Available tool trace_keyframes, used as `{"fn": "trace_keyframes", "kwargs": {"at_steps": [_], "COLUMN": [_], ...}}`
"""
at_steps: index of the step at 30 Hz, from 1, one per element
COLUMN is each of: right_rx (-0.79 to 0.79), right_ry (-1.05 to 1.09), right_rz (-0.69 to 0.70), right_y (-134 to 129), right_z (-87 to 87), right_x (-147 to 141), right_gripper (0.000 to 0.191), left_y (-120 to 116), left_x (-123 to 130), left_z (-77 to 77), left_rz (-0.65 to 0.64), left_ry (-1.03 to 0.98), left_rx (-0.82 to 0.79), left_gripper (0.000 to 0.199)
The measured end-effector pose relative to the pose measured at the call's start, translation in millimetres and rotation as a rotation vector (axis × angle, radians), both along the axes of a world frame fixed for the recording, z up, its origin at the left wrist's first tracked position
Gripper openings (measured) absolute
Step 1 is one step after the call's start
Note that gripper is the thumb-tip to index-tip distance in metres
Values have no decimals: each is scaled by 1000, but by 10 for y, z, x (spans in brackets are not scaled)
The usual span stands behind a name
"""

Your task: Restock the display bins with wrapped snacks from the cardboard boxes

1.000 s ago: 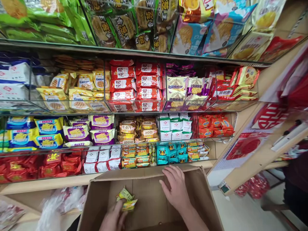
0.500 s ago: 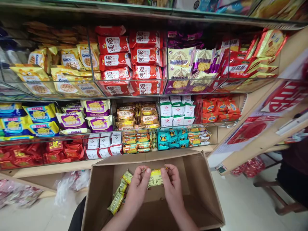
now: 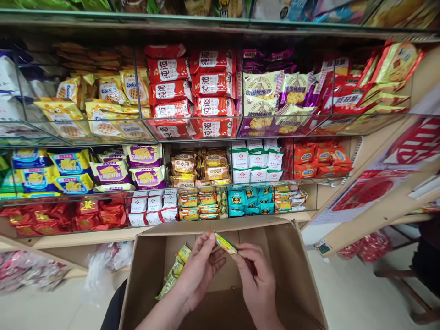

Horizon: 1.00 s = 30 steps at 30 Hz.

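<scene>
While I watch from nearby, the left hand [image 3: 202, 261] pinches one end of a small yellow-green packet [image 3: 225, 243] between thumb and fingertips, and the right hand [image 3: 257, 275] grips the other end, so both hands are occupied. The packet is up over an open cardboard box [image 3: 288, 261], tilted, its left end higher, a narrow side showing. A light pinch at the two ends seems right to me: it leaves the middle uncovered and should spare the contents from crushing. To turn it neatly, I would steady one end and roll the other, low over the box so a slip lands inside. In the box, similar packets [image 3: 172, 275] lie in a slanting line, partly behind the left forearm. Beyond the far rim, shelves [image 3: 82, 239] hold wrapped snacks, teal ones [image 3: 237, 201] nearest. Clear plastic bags [image 3: 98, 270] hang lower left.
</scene>
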State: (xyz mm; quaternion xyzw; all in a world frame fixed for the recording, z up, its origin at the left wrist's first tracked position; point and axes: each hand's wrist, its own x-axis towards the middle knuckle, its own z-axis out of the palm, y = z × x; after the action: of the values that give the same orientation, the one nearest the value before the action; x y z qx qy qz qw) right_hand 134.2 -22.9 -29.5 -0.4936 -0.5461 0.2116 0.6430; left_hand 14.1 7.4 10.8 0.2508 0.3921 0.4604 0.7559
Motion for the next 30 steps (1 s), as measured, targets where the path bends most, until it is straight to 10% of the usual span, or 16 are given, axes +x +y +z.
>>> {"fn": "trace_keyframes", "kwargs": {"at_steps": [6,19,27,30], "right_rx": [268,247,-275,-486], "right_ry": [-557,-592,491,837], "right_rz": [-66,51,59,342], "right_y": [-161,-194,-186,-129], "right_z": [-18,-97,-357,-443], "right_x": [-50,-64,-194,-205], "right_gripper": [25,17,38,37], "left_y": [-57,-122,-167,-202], "left_x": [131,138,172,193], "left_z": [161,-79,-131,-153], "left_rz": [-52,33,158,133], "left_ry": [-74,-24,-3,105], "left_rx": [-86,-26,5,68], "left_gripper": [19,28,43,43]}}
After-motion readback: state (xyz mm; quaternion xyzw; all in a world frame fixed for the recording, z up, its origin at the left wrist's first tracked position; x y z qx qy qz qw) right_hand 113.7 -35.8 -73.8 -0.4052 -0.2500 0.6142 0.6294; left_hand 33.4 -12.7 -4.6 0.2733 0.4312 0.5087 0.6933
